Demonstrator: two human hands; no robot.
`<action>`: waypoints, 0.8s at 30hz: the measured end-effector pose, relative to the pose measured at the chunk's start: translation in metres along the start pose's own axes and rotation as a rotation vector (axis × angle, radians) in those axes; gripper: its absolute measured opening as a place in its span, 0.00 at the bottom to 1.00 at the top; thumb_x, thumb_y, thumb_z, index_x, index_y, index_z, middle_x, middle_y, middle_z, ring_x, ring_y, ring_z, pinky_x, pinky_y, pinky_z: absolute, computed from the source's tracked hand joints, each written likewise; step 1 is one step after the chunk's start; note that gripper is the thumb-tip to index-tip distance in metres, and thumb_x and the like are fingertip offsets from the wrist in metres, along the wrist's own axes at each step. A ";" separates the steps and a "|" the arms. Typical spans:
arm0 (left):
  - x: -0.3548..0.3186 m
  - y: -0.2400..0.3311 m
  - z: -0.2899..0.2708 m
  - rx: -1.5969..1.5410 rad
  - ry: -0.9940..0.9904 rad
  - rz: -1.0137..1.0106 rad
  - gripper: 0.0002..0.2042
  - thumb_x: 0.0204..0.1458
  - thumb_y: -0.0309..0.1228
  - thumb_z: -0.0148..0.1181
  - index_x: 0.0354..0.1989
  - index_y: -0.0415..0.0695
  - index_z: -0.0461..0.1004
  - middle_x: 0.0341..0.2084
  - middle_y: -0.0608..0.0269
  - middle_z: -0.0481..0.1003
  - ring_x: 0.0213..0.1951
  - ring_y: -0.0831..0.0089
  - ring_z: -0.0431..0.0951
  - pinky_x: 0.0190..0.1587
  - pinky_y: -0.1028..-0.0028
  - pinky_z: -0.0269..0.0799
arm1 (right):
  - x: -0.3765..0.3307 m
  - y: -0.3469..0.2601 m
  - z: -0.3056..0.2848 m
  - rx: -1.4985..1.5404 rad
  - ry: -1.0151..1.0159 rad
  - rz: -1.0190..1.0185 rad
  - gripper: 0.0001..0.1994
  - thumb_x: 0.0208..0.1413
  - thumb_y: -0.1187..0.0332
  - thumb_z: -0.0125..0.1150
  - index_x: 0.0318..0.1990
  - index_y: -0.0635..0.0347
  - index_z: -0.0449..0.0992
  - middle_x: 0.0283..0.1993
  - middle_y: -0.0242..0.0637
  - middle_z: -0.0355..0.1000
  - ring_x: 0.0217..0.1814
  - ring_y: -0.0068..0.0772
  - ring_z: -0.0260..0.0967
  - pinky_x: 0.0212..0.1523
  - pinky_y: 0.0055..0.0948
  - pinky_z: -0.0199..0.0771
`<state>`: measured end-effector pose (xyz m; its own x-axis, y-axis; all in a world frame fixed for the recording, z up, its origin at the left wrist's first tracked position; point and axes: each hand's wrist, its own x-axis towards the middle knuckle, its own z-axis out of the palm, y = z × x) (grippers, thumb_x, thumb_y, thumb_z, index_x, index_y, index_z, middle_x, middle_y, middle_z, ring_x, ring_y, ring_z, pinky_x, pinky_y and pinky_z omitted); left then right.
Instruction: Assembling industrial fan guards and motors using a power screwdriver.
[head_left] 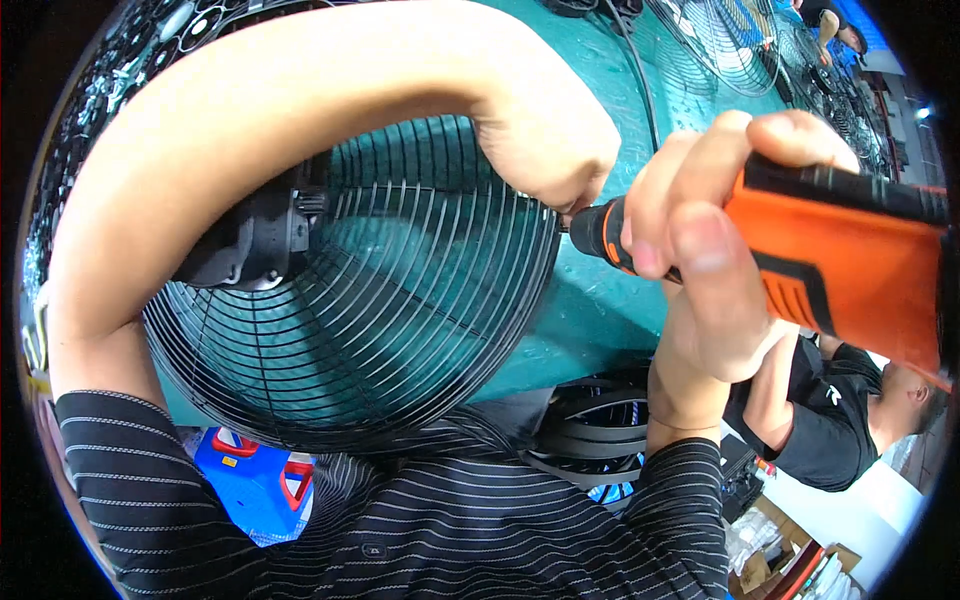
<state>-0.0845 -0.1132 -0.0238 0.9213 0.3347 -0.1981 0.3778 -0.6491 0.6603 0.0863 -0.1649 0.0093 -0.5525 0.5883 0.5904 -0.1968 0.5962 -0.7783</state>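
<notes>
Fan cage (400, 290) of black wire sits directly in front of us over a green surface (610, 300), and the same green shows through between its wires. A dark motor housing (250, 245) is at the left part of the cage, partly covered by our left arm (200, 150), which arches across the cage's far side. We have our left hand (550, 160) at the cage's right rim, its fingers curled in with the tips close together; whether they pinch anything small we cannot tell, since the tips are mostly hidden. Our right hand (715, 230), just right of the cage, is wrapped firmly around an orange and black drill (850, 260), whose black nose points at the rim, close beside our left fingertips. We cannot make out whether the nose touches the cage.

Nearer to us than the cage are our striped shirt (450, 520), a blue and red plastic object (255, 500) and, to its right, some black rings (590, 430). Beyond the cage, to the right, we see a black cable (640, 75) and more wire guards (715, 50). Well right of the cage is a co-worker (830, 420) in black.
</notes>
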 end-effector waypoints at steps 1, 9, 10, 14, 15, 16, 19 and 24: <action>0.000 0.003 0.000 0.026 0.002 0.028 0.14 0.51 0.31 0.53 0.39 0.36 0.79 0.32 0.41 0.78 0.33 0.53 0.77 0.40 0.61 0.71 | -0.001 0.000 -0.001 0.003 -0.014 -0.003 0.23 0.56 0.77 0.54 0.60 0.64 0.62 0.26 0.36 0.64 0.22 0.27 0.63 0.25 0.28 0.67; -0.009 0.012 -0.006 0.036 -0.043 0.087 0.15 0.50 0.27 0.52 0.44 0.38 0.79 0.37 0.45 0.80 0.39 0.58 0.78 0.47 0.63 0.70 | -0.002 0.006 -0.004 0.093 -0.179 0.015 0.23 0.55 0.73 0.58 0.59 0.64 0.63 0.28 0.35 0.64 0.24 0.27 0.63 0.27 0.28 0.67; -0.014 0.009 -0.008 -0.180 -0.085 0.059 0.17 0.49 0.23 0.51 0.48 0.39 0.77 0.41 0.47 0.80 0.43 0.61 0.77 0.49 0.63 0.69 | -0.002 0.007 -0.003 0.106 -0.199 0.014 0.24 0.55 0.72 0.58 0.59 0.64 0.63 0.29 0.35 0.64 0.24 0.27 0.63 0.27 0.28 0.67; -0.015 0.008 0.002 -0.200 0.016 0.307 0.17 0.52 0.25 0.52 0.51 0.40 0.76 0.43 0.48 0.80 0.45 0.61 0.78 0.52 0.63 0.70 | -0.001 0.011 0.000 0.197 -0.226 0.022 0.24 0.55 0.70 0.60 0.59 0.64 0.64 0.30 0.35 0.63 0.25 0.27 0.63 0.28 0.28 0.67; -0.014 0.010 0.001 -0.199 0.023 0.356 0.17 0.52 0.25 0.52 0.51 0.40 0.76 0.43 0.48 0.80 0.45 0.61 0.78 0.52 0.63 0.70 | -0.001 0.010 -0.003 0.225 -0.219 0.030 0.24 0.54 0.70 0.61 0.59 0.64 0.64 0.30 0.35 0.63 0.25 0.27 0.63 0.28 0.28 0.67; -0.011 0.012 0.000 -0.025 0.000 0.189 0.16 0.53 0.27 0.53 0.50 0.41 0.77 0.42 0.48 0.80 0.45 0.60 0.78 0.53 0.63 0.70 | -0.002 0.010 -0.006 0.252 -0.198 0.033 0.24 0.54 0.69 0.61 0.58 0.64 0.64 0.30 0.35 0.63 0.26 0.27 0.63 0.29 0.29 0.67; -0.014 0.027 -0.011 0.066 -0.020 -0.095 0.13 0.55 0.33 0.56 0.45 0.42 0.80 0.37 0.49 0.81 0.43 0.56 0.80 0.52 0.62 0.72 | -0.011 0.001 -0.025 0.369 0.013 0.080 0.25 0.54 0.68 0.62 0.58 0.64 0.64 0.31 0.35 0.63 0.26 0.27 0.63 0.29 0.29 0.67; -0.079 0.082 0.008 0.701 0.484 -0.226 0.22 0.46 0.38 0.68 0.48 0.39 0.75 0.55 0.48 0.71 0.59 0.51 0.70 0.62 0.54 0.65 | -0.059 -0.015 -0.046 0.327 0.469 0.197 0.17 0.56 0.71 0.59 0.51 0.62 0.66 0.34 0.37 0.65 0.30 0.31 0.65 0.30 0.30 0.68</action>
<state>-0.1254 -0.1984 0.0407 0.7376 0.6551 0.1637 0.6622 -0.7492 0.0146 0.1593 -0.1829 -0.0042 -0.2024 0.8931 0.4017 -0.4069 0.2964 -0.8641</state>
